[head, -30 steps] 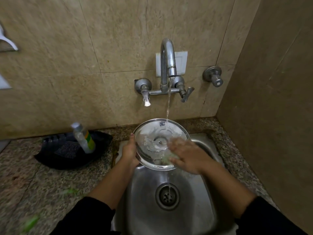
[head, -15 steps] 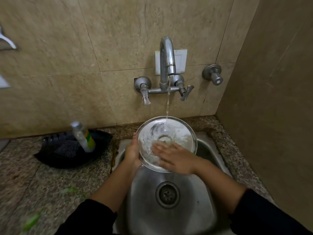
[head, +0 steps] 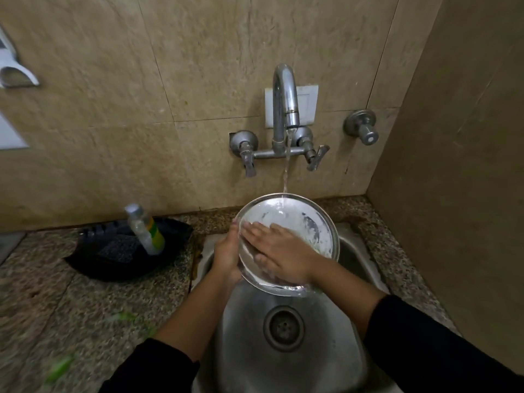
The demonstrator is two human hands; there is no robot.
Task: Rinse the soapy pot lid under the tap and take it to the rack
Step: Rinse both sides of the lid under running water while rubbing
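Note:
A round steel pot lid, streaked with white soap foam, is held tilted over the steel sink. Water runs from the tap onto the lid's far rim. My left hand grips the lid's left edge from behind. My right hand lies flat on the lid's inner face, fingers spread and pointing left, covering the lid's middle. No rack is in view.
A black tray on the granite counter at left holds a scrub pad and a clear soap bottle. Green scraps lie on the counter. A wall stands close on the right, with a separate valve beside the tap.
My right hand has slid from the lid's lower right across its face to the left. The lid has tipped up a little toward me, with more foam showing.

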